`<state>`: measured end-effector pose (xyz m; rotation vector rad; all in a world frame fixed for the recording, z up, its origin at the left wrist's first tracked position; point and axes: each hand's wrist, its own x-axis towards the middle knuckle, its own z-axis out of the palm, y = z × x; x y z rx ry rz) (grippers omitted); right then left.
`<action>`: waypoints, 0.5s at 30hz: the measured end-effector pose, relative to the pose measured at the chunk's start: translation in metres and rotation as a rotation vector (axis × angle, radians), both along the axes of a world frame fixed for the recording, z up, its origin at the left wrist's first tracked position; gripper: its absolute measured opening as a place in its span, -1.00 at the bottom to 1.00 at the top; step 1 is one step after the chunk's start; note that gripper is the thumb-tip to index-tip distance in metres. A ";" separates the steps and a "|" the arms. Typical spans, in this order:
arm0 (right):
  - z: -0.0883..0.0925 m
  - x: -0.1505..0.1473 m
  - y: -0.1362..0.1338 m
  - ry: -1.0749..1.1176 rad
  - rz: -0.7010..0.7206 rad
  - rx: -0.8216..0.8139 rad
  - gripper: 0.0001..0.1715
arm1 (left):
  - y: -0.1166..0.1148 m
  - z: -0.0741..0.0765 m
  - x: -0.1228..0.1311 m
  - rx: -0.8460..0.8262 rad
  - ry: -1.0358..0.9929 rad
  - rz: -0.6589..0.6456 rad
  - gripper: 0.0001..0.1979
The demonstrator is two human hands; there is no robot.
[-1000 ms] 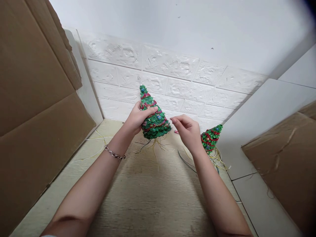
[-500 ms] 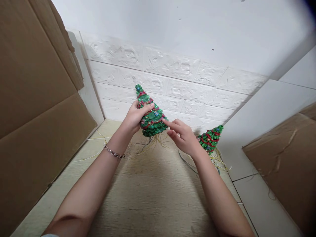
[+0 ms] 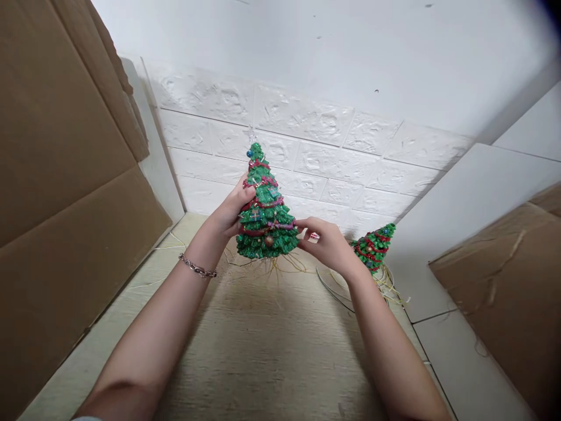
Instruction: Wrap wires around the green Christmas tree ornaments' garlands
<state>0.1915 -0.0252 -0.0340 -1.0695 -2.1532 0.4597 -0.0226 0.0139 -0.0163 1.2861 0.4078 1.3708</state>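
Observation:
A small green beaded Christmas tree (image 3: 266,219) with red garlands and a blue top bead is held upright above the wooden tabletop (image 3: 263,345). My left hand (image 3: 230,210), with a chain bracelet on its wrist, grips the tree's left side. The fingertips of my right hand (image 3: 324,242) pinch the tree's lower right edge. Thin wire ends hang from the tree's base. A second, smaller beaded tree (image 3: 374,247) lies tilted on the table behind my right wrist, with yellow wires spread under it.
Brown cardboard (image 3: 65,175) stands along the left edge of the table, and another cardboard sheet (image 3: 504,280) lies at the right. A white brick-pattern wall (image 3: 307,128) closes the back. Loose wires (image 3: 175,245) trail across the table's far left.
The tree has been turned upright and lowered a little toward me. My right hand has moved from hovering beside the tree to pinching its lower right edge.

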 end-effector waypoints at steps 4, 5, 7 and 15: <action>0.005 -0.007 -0.005 -0.037 -0.020 -0.013 -0.69 | 0.003 -0.003 0.000 0.065 0.035 0.000 -0.26; 0.006 -0.008 -0.007 -0.024 -0.021 -0.015 -0.69 | 0.005 -0.004 -0.001 0.081 0.033 0.020 -0.26; 0.009 -0.009 -0.011 0.004 -0.018 -0.018 -0.73 | 0.010 -0.007 -0.003 0.104 0.033 0.063 -0.29; 0.016 -0.013 -0.021 -0.045 -0.083 0.057 -0.79 | 0.022 -0.010 -0.012 0.025 0.039 0.036 -0.33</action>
